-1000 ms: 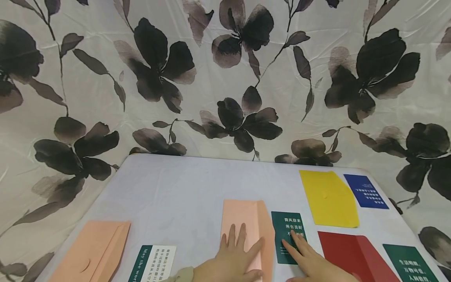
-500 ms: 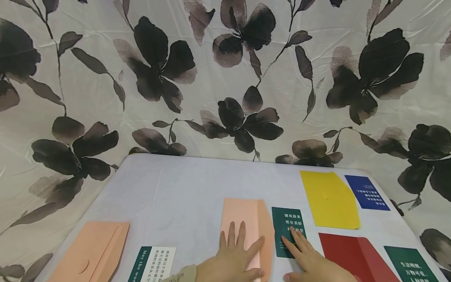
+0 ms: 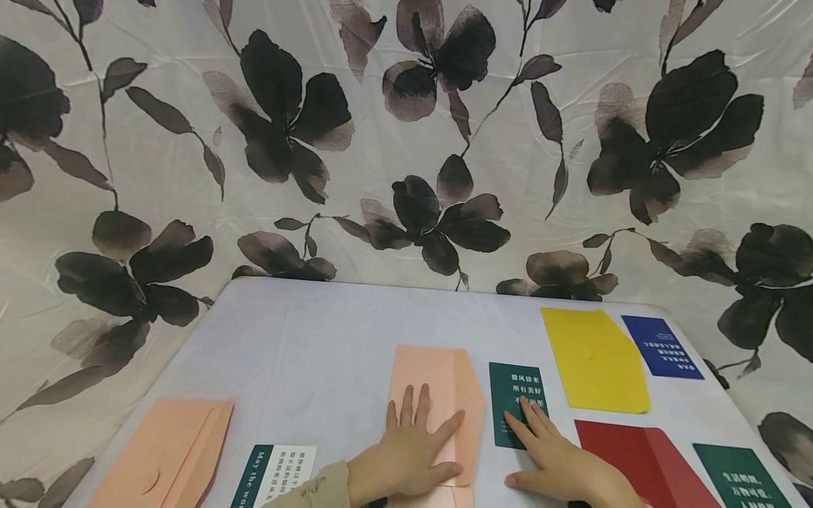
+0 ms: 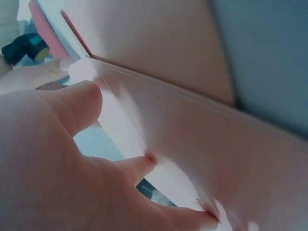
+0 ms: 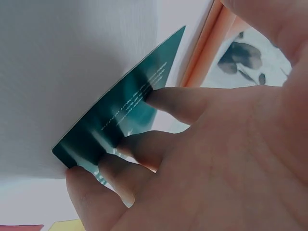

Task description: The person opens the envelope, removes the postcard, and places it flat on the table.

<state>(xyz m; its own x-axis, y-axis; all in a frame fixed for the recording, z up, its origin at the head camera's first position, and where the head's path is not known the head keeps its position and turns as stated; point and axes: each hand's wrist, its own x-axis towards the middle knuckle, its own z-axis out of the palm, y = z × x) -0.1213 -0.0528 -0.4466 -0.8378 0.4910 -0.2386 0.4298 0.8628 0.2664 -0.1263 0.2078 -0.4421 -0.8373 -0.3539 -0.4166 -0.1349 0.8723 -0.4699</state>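
Observation:
My left hand (image 3: 413, 451) lies flat with spread fingers on a peach envelope (image 3: 406, 367), whose flap stands unfolded along its right side. In the left wrist view the fingertips touch the envelope (image 4: 202, 139). Past its lower edge another strip of peach paper (image 3: 460, 498) shows. To the right, my right hand (image 3: 562, 455) rests extended fingertips on a dark green card (image 3: 511, 377) with white lettering. Seen from the right wrist, several fingertips press on that card (image 5: 120, 106), and the thumb is held apart from it.
At left lie a second peach envelope (image 3: 165, 444) and a green-and-white card (image 3: 279, 473). Over on the right are a yellow envelope (image 3: 593, 360), a blue card (image 3: 660, 346), a red envelope (image 3: 635, 451) and another green card (image 3: 739, 473). A floral cloth (image 3: 356, 42) hangs behind the white table (image 3: 305, 339).
The peach envelope has slid away from me and slightly left under my left hand. My right hand has moved the green card farther away. More peach paper shows below the envelope.

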